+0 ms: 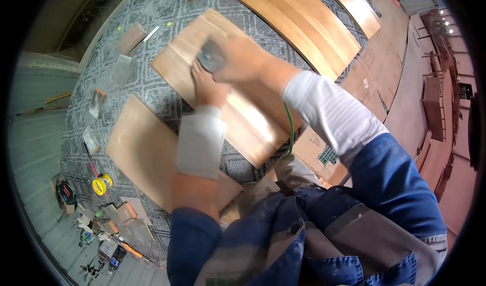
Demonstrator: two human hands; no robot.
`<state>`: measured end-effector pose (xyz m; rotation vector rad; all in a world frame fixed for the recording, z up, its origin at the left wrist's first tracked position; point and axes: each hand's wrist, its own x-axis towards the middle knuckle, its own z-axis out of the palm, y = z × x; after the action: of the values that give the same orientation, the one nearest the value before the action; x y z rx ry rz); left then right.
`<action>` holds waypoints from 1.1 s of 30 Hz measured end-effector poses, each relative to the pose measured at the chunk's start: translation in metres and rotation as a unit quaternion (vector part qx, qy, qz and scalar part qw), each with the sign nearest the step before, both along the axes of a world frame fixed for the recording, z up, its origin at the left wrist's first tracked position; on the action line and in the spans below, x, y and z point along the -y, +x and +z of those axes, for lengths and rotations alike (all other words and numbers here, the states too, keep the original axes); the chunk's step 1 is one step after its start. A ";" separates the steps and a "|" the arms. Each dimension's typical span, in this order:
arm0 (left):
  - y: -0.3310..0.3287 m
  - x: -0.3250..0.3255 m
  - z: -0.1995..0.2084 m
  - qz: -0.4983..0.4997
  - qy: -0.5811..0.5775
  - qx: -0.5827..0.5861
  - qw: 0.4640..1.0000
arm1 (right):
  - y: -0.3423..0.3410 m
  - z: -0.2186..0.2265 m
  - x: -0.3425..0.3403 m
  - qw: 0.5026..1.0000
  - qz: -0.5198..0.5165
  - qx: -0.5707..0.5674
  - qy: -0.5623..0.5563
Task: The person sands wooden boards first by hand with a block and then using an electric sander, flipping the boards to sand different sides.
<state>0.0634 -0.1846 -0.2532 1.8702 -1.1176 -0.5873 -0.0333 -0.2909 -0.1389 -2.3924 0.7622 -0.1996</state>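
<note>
A wooden panel (177, 58) of joined strips lies on a patterned grey cloth. Over its upper part is a round grey sander (210, 56), blurred by motion. My right hand (240, 56) is closed around the sander from the right. Close against its lower side, my left hand (208, 86) holds it too, with its fingers partly smeared. A green hose (290, 124) runs below my right forearm, past the panel's right edge; its upper end is hidden. The sander's underside is out of sight.
Another panel (136, 149) lies left of my left forearm. Two glossier panels (298, 23) (357, 8) lie at the upper right. Sanding blocks (132, 38), a yellow reel (102, 185) and an orange-handled tool (132, 250) are along the left side. Cardboard (372, 71) covers the right.
</note>
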 end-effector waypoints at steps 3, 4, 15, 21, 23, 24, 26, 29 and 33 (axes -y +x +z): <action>-0.088 -0.060 0.011 -0.037 0.034 0.014 0.999 | -0.102 0.006 -0.062 0.998 -0.026 -0.039 0.045; -0.123 -0.075 0.025 -0.081 -0.036 0.096 0.991 | -0.141 0.013 -0.082 0.994 -0.054 -0.078 0.060; -0.156 0.010 0.015 -0.069 -0.016 0.058 0.996 | -0.186 0.008 -0.011 0.997 -0.056 -0.040 0.031; -0.260 -0.078 0.034 -0.082 -0.091 0.025 0.992 | -0.267 0.022 -0.083 0.988 -0.084 -0.109 0.072; -0.244 -0.076 0.029 -0.055 -0.113 0.022 0.992 | -0.254 0.023 -0.092 0.987 -0.077 -0.116 0.084; -0.226 -0.071 0.022 -0.038 -0.101 0.000 0.994 | -0.233 0.023 -0.086 0.989 -0.062 -0.105 0.078; -0.179 -0.066 0.003 -0.008 -0.073 -0.037 0.997 | -0.191 0.012 -0.069 0.996 -0.025 -0.055 0.059; -0.139 -0.116 -0.030 -0.013 -0.041 -0.020 0.999 | -0.140 0.022 -0.088 0.994 0.010 -0.063 0.094; -0.170 -0.205 -0.025 0.024 0.006 0.016 1.000 | -0.149 0.001 -0.178 0.994 0.093 -0.057 0.014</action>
<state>-0.1062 0.0204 -0.2777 1.9182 -1.0891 -0.5398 -0.1820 -0.1127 -0.1377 -2.4472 0.5839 0.0225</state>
